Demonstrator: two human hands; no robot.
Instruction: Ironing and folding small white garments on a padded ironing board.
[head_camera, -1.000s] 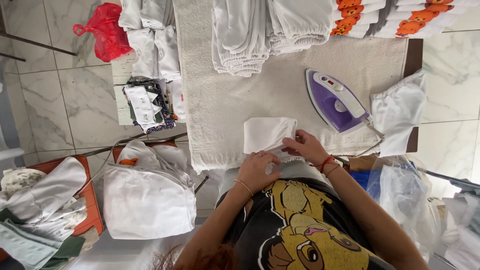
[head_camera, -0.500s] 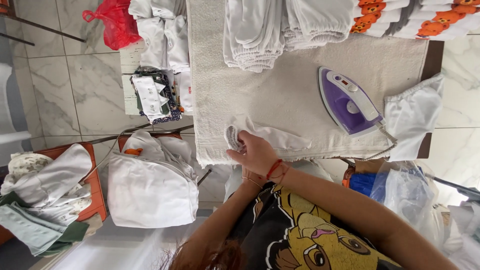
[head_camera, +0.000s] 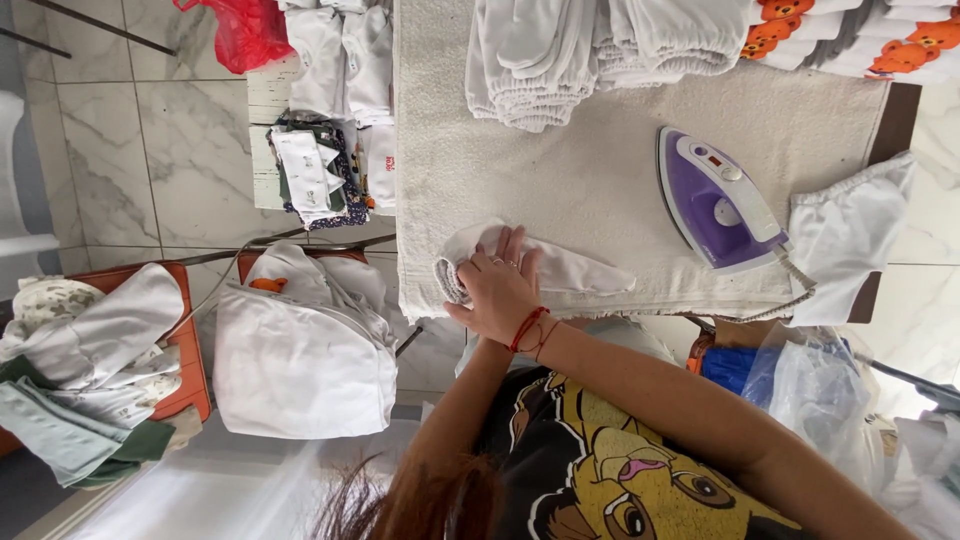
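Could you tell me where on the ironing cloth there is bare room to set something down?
The widest bare patch of the cloth lies between the folded white stack, the purple iron and the small white garment under the hand. Another runs left of the stack. The top edge is crowded.

Ironing table, covered w/ cream cloth. On it: purple iron at right; stacked folded white garments along far edge; small white folded garment near front edge; another white piece at right end.
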